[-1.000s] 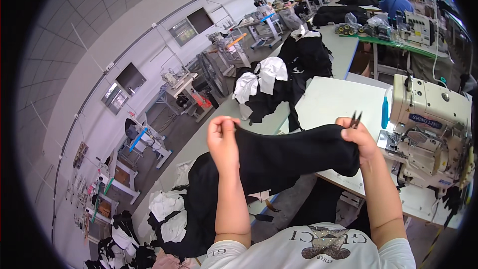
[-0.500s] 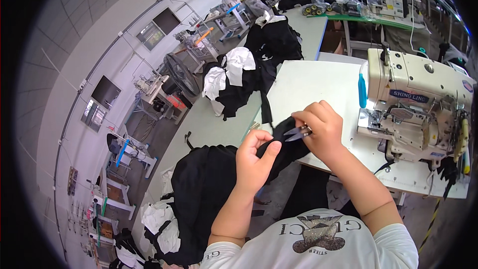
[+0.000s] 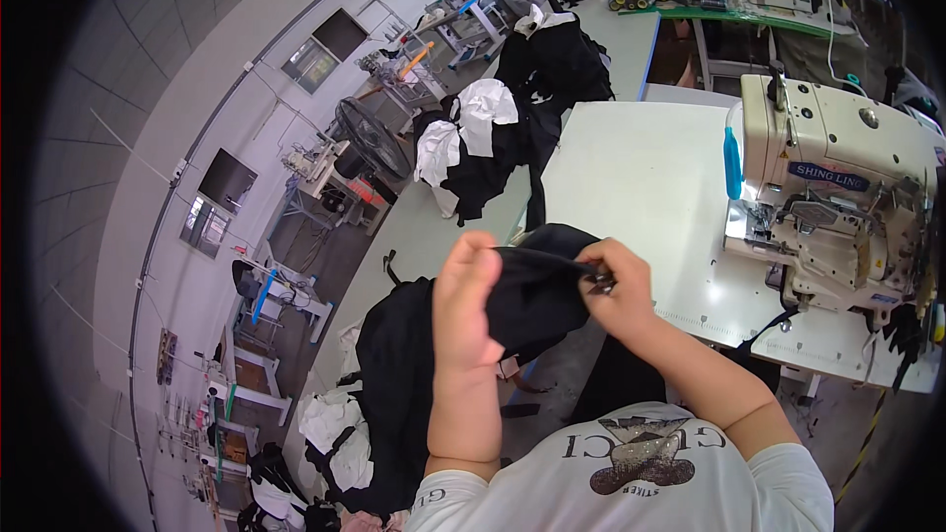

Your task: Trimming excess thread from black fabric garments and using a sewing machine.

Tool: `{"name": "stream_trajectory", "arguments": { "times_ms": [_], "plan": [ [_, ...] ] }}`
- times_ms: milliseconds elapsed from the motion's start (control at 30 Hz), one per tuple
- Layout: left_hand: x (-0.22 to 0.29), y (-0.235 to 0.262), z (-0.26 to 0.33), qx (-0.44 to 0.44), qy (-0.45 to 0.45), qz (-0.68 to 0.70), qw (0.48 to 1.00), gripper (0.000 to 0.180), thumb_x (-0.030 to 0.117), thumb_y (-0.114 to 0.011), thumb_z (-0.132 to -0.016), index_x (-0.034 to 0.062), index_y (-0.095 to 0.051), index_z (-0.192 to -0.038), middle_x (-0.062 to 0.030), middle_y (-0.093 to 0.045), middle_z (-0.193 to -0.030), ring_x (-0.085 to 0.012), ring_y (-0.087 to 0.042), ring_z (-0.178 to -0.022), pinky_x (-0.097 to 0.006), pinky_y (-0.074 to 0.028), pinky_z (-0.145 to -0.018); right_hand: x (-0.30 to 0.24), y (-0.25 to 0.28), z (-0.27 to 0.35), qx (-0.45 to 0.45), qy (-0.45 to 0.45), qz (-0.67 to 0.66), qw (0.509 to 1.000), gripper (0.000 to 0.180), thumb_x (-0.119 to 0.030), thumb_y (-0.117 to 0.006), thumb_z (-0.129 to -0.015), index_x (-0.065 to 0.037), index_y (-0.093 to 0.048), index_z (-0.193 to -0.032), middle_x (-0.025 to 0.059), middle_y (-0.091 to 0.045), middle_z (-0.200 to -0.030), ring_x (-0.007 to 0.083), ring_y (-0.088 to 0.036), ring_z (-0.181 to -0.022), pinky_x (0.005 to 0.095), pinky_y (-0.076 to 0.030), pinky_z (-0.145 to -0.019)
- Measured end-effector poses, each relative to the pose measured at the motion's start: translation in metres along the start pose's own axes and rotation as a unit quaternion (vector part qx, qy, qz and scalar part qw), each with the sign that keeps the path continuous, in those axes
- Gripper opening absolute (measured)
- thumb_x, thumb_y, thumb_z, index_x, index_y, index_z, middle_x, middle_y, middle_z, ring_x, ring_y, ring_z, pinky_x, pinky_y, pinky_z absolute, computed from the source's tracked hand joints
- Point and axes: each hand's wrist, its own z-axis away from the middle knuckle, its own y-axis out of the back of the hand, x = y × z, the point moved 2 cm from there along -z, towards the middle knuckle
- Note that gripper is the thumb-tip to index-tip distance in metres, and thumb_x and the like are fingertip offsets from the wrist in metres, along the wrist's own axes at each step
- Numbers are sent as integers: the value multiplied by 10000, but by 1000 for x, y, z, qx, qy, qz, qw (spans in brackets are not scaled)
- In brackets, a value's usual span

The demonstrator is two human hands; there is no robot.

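Note:
A piece of black cloth (image 3: 540, 291) is stretched between my two hands, in front of the sewing table's near left corner. My left hand (image 3: 467, 300) is at its left edge, fingers up and smeared by motion; the cloth's upper edge runs taut from these fingers. With my right hand (image 3: 623, 288) I pinch the cloth's right end. Small dark thread snips (image 3: 602, 282) are tucked in the same hand, their blades mostly hidden now. More black cloth (image 3: 399, 355) is heaped to the left of my left forearm.
An off-white sewing machine (image 3: 833, 197) stands on the white table (image 3: 641, 167) at right. Black garments with white pieces (image 3: 488, 118) lie on the pale side table (image 3: 394, 241). A floor fan (image 3: 372, 138) and more machines stand beyond.
My hands have drawn apart, spreading the black cloth. The left hand moved left and turned upright. The snips' blades, plain before, are now mostly covered. The view has shifted slightly.

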Motion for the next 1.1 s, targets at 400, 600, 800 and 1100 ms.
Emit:
{"name": "stream_trajectory", "arguments": {
  "times_ms": [400, 600, 800, 1100],
  "plan": [
    [50, 20, 35, -124, 40, 280, 951, 146, 165, -586, -900, 126, -452, -943, -233, -605, -1090, -369, -571, -1074, -472, -440, -938, 40, 41, -34, 70, -174, -127, 974, 127, 1, -580, -795, -1, -649, -901, -20, -575, -743, 59, -473, -614, 198, -375, -567],
    [72, 52, 53, -31, -109, 61, 992, 187, 169, -602, -883, 118, -468, -1003, -190, -636, -1011, -346, -618, -990, -466, -487, -894, 13, 66, -27, -151, -279, -431, 845, 155, -70, -658, -755, 30, -639, -872, 41, -621, -685, 109, -565, -576, 247, -462, -558],
    [-3, 56, 18, -41, -153, -600, 784, 318, 207, -583, -899, 60, -600, -1181, -126, -566, -1212, -245, -513, -1165, -347, -374, -1005, -47, 71, -20, -332, -292, -518, 733, 336, -203, -761, -744, 65, -671, -925, 52, -659, -778, 113, -600, -701, 243, -470, -696],
    [-42, 13, 34, -156, 98, -216, 959, 346, 364, -698, -857, 46, -565, -880, 75, -498, -729, 8, -401, -625, -155, -305, -553, -20, 57, -21, -459, -256, -281, 803, 269, -246, -762, -785, -5, -641, -789, -70, -534, -657, 17, -437, -602, 196, -331, -535]
  ]
}}
